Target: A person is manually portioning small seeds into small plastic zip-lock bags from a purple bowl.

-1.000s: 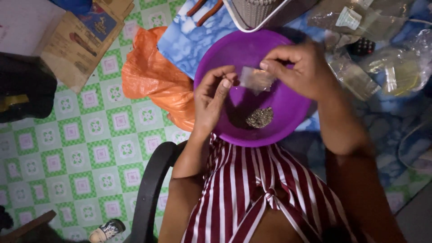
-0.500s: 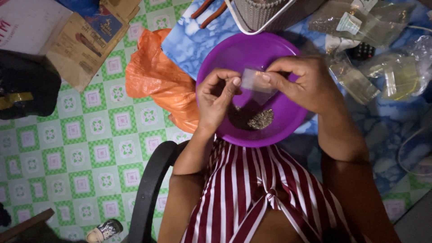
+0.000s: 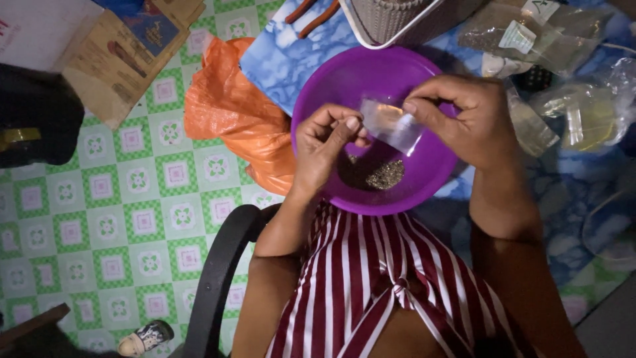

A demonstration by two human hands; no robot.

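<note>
Small clear plastic pouch (image 3: 392,124): held up over the purple bowl, between the two hands, tilted with its lower corner toward the bowl's middle; see-through and flat.
Striped garment (image 3: 371,278): red-and-white stripes, nearest the camera, at the bottom of the head view, with both forearms rising from it.
Chair armrest (image 3: 218,272): black and curved, just beside the left forearm.
Left hand (image 3: 324,149): raised over the near-left rim of the bowl; fingers (image 3: 350,126) curled in narrow, thumb and forefinger tips pressed together at the pouch's left edge. Whether they grip the pouch or only touch it, I cannot tell.
Right hand (image 3: 467,119): over the right half of the bowl; thumb and forefinger pinch the pouch's upper right edge, the other fingers folded close behind.
Purple bowl (image 3: 344,79): round plastic, lying beneath both hands, partly on the blue cloth.
Seed heap (image 3: 385,175): a small pile of brownish grains in the bottom of the bowl, below the pouch and apart from it.
Orange plastic bag (image 3: 235,126): crumpled, touching the bowl's left side.
Floor covering (image 3: 119,212): green-and-white checked pattern with small pink squares, to the left.
Blue cloth (image 3: 285,56): mottled, beyond the bowl.
Clear packets (image 3: 570,113): several, lying right of the bowl.
Woven basket (image 3: 397,16): grey, white-rimmed, at the far edge.
</note>
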